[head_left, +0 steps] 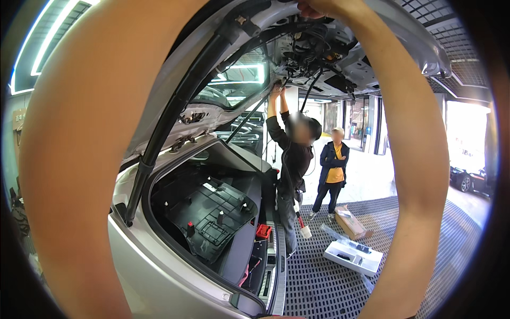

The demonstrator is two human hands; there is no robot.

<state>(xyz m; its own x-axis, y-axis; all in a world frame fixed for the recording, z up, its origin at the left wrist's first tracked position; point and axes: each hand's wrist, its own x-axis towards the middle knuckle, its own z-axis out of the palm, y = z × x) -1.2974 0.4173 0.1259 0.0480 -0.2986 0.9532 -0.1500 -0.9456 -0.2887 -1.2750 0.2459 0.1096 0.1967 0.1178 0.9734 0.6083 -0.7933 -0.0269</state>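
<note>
Both my arms reach up around the raised silver tailgate (425, 53) of a car. My left arm (79, 159) runs past the top edge, so its hand is out of sight. At the top, my right hand (314, 7) is against the tailgate's bared inner side, its visible fingers curled; what they hold is cut off by the frame. Near it, black wiring (308, 45) hangs over exposed metal. Left of centre, a black strut (178, 101) slants down to the car body. A co-worker (295, 149) stands behind the car, both hands raised to the tailgate's lower part.
A black plastic trim panel (212, 212) lies in the open boot, with small bottles on it and a red item (263, 231) beside it. A white box (353, 257) and a cardboard box (350, 222) sit on the grated floor (313, 287). Another person (333, 170) stands behind.
</note>
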